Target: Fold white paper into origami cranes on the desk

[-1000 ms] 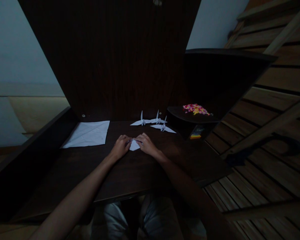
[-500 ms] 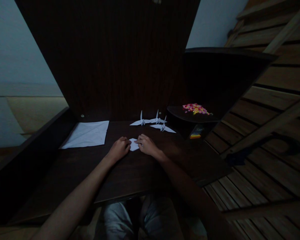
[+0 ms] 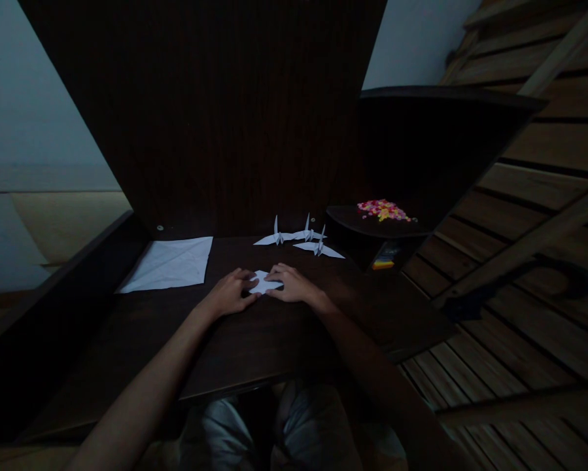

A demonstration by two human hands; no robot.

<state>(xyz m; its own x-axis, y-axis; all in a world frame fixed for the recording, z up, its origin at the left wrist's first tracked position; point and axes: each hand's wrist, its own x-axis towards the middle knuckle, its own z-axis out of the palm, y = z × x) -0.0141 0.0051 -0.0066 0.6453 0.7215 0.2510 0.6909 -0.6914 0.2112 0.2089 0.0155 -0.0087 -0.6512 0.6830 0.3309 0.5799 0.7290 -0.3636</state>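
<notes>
A small piece of folded white paper (image 3: 262, 284) lies on the dark desk in front of me. My left hand (image 3: 231, 292) grips its left side, fingers at the upper edge and thumb at the lower one. On the opposite side my right hand (image 3: 294, 286) has hold of the paper in the same way, with its fingertips over the top. Parts of the paper are hidden under the fingers. Just behind the hands stand three white paper cranes, a left one (image 3: 276, 239), a back one (image 3: 309, 235) and a front one (image 3: 319, 248).
A large creased white sheet (image 3: 171, 263) lies at the left of the desk (image 3: 235, 353). On a curved corner shelf (image 3: 345, 219) at the right sits a pile of small colourful pieces (image 3: 382, 210). A yellow-orange item (image 3: 382, 265) is below it. A slatted wooden structure (image 3: 534, 261) stands farther right.
Both thumbs have moved down to the near edge of the folded paper, and more of its surface shows between the hands. The cranes and large sheet stay in place.
</notes>
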